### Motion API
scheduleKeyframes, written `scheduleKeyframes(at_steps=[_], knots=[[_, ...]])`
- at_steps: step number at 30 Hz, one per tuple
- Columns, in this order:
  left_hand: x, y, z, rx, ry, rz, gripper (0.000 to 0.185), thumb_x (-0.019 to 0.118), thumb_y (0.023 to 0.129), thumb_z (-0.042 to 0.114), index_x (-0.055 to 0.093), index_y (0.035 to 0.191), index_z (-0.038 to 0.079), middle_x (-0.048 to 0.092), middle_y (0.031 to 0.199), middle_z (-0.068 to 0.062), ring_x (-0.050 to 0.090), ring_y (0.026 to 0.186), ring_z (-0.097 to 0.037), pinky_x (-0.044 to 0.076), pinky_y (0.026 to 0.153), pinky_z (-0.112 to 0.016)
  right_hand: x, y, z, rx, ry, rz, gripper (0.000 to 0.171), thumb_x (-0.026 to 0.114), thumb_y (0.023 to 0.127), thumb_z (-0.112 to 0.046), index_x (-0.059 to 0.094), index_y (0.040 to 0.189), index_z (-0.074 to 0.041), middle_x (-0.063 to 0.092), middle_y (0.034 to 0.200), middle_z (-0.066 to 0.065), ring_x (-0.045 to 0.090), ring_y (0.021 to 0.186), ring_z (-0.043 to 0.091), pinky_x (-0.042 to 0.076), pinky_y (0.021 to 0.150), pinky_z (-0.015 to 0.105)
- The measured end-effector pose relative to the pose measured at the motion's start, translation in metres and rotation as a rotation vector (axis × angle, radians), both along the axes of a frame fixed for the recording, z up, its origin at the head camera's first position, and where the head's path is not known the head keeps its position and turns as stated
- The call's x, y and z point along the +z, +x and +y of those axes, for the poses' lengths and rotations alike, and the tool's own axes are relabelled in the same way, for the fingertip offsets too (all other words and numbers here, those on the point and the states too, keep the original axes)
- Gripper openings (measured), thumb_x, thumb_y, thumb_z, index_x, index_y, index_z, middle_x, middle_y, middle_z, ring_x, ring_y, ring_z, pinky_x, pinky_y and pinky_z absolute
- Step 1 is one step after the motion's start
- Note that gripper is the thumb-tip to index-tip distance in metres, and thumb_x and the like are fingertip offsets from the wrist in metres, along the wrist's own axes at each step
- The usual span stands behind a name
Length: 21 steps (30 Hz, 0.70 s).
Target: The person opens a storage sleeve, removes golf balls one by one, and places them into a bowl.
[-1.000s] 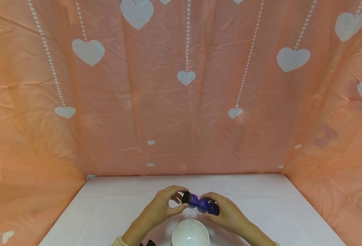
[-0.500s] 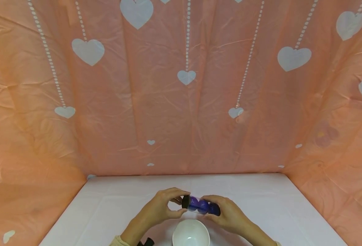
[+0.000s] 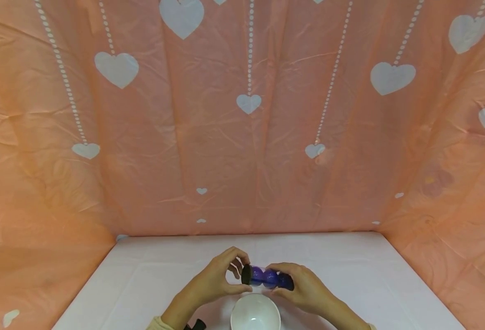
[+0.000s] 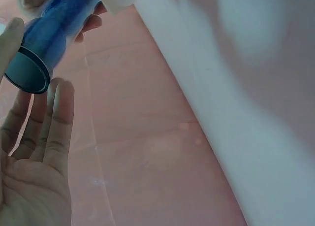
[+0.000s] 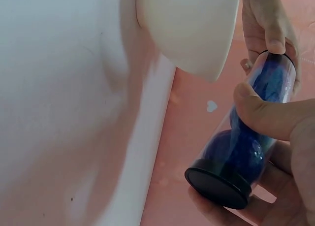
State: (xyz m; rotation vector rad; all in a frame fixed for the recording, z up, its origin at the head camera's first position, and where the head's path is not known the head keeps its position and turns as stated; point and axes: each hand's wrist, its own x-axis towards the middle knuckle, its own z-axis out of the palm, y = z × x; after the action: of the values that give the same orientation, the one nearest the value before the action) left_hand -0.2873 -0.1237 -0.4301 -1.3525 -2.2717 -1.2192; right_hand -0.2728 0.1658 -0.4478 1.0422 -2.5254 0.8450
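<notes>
A clear plastic tube (image 3: 263,277) with black end caps and purple-blue balls inside lies nearly level above the table, held between both hands. My right hand (image 3: 306,288) grips its right end, the thumb (image 5: 253,108) across the clear side and the fingers beneath. At the other end, my left hand (image 3: 215,279) has its thumb and fingertips on the black cap (image 4: 28,73). In the left wrist view its fingers reach to the cap's rim from below, nearly straight. Directly in front of the tube, nearer to me, stands a white bowl (image 3: 255,295).
A small black object (image 3: 199,324) shows partly at the lower edge, beside the left forearm. White cloth covers the table (image 3: 151,256). Behind it and at both sides hangs a peach curtain (image 3: 217,160) with white hearts.
The tube has dipped slightly at its left end and sits more level. My left fingers have shifted a little around the cap; the right hand keeps its grip. The bowl stays put.
</notes>
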Motion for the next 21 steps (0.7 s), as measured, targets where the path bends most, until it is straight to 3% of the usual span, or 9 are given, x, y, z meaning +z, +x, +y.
scheduleKeyframes(at_steps=[9,21], knots=[[-0.0007,0.0011,-0.0011,-0.016,-0.027,-0.006,0.050,0.093,0.087,0.016,0.054,0.119,0.014,0.059,0.107,-0.001,0.062,0.097,-0.009,0.062,0.076,-0.026,0.0011,0.0038,-0.0017,0.002,0.020,-0.023,0.044,0.088,0.091,-0.031,0.075,0.132,-0.019,0.078,0.125,-0.002,0.073,0.113,0.018,0.061,0.096,0.046],[-0.0039,0.0022,-0.0009,-0.036,-0.065,-0.078,0.048,0.090,0.090,0.019,0.049,0.115,0.014,0.053,0.103,0.004,0.059,0.083,-0.008,0.058,0.084,-0.027,0.0023,0.0040,-0.0027,0.024,0.012,-0.063,0.046,0.089,0.090,-0.024,0.074,0.134,-0.020,0.077,0.127,-0.001,0.072,0.116,0.020,0.061,0.098,0.046]])
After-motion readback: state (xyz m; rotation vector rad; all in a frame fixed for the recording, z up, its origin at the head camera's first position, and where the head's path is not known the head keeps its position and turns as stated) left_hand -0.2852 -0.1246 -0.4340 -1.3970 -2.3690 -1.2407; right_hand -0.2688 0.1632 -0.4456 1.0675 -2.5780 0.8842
